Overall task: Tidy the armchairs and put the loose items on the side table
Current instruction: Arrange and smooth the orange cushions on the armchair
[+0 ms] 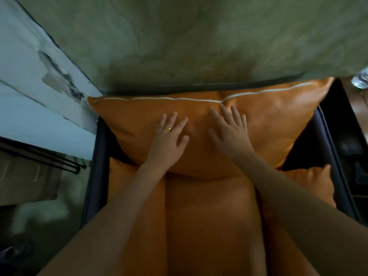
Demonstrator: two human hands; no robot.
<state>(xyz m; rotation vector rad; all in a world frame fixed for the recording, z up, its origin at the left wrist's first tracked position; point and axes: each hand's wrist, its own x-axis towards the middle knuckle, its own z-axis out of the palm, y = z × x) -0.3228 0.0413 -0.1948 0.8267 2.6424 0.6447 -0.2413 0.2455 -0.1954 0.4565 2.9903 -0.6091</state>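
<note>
An orange leather back cushion (268, 124) with a pale zip along its top edge leans against the back of the armchair. Both my hands lie flat on its front. My left hand (169, 140), with a gold ring, rests on the cushion's middle left, fingers spread. Beside it, my right hand (231, 132) presses the middle with its fingertips near the zip. Below them is the orange seat cushion (209, 216). The chair's dark frame (95, 176) shows on both sides.
A greenish wall (199, 36) rises right behind the chair. A pale window frame with peeling paint (39, 96) is on the left. At the right edge stand a dark wooden side table (358, 108) and a clear plastic bottle (361, 80).
</note>
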